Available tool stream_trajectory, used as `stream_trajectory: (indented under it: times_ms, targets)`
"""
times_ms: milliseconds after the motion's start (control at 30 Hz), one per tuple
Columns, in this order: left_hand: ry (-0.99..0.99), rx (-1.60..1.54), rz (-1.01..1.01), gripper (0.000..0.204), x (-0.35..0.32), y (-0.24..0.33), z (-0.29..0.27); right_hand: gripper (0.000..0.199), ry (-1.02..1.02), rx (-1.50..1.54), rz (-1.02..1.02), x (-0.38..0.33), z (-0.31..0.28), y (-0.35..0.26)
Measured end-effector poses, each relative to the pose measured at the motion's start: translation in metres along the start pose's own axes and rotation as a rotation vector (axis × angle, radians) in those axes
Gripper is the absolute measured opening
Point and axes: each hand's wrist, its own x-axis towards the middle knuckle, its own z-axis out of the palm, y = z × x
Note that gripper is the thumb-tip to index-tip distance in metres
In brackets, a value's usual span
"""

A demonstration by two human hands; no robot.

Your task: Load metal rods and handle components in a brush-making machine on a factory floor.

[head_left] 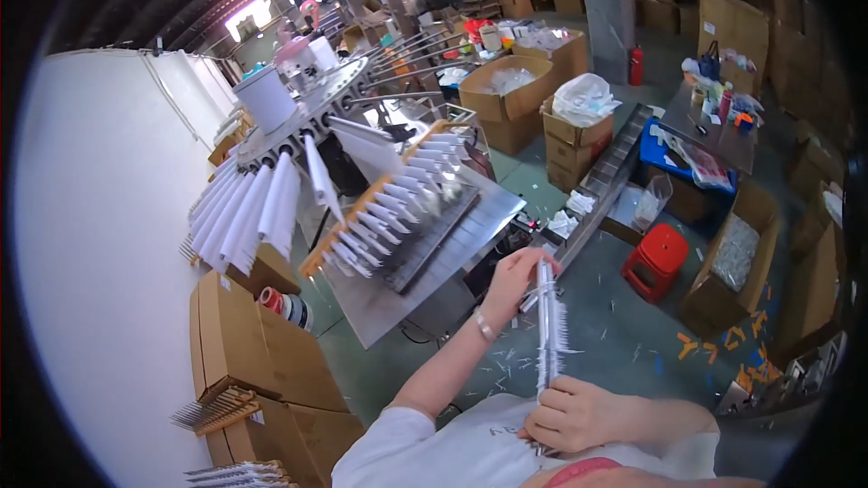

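Observation:
In front of my chest I hold a long, narrow bar (546, 330) upright, its side lined with thin, white, spiky pieces; their exact kind I cannot make out. My left hand (517, 273), with a bracelet at the wrist, grips its far end. Fingers of my right hand (565, 414) are wrapped round the near end, close to my body. Ahead and to the left stands a round machine (312, 117) with rods fanning out, several bearing long white sleeves (258, 208). A wooden bar (375, 190) carrying rows of white-covered prongs rests above its metal table (366, 312).
Cardboard boxes (262, 334) stand at the left, beside racks of metal prongs (217, 411). A dark conveyor (601, 176) runs away to the right. Near it are a red stool (657, 258), a blue bin (665, 154) and an open carton (737, 253). White and orange scraps litter the floor.

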Motion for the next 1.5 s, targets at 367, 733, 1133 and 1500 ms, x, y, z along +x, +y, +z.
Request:
stream_trajectory:
  times_ms: [367, 733, 1133, 1500]
  targets:
    - [-0.156, -0.142, -0.081, 0.028, 0.06, -0.049, 0.125, 0.012, 0.759, 0.269, 1.033, -0.117, -0.037, 0.147]
    - [0.056, -0.158, 0.045, 0.036, 0.116, -0.08, 0.102, 0.025, 0.747, 1.414, 1.359, -0.115, 0.008, 0.268]
    - [-0.054, -0.616, 0.107, 0.066, 0.17, 0.005, 0.077, 0.022, 0.559, 1.402, 1.187, -0.055, 0.003, 0.383]
    - [0.182, -0.338, 0.274, 0.084, 0.198, 0.018, 0.042, 0.024, 0.404, 1.523, 1.115, -0.027, 0.01, 0.44]
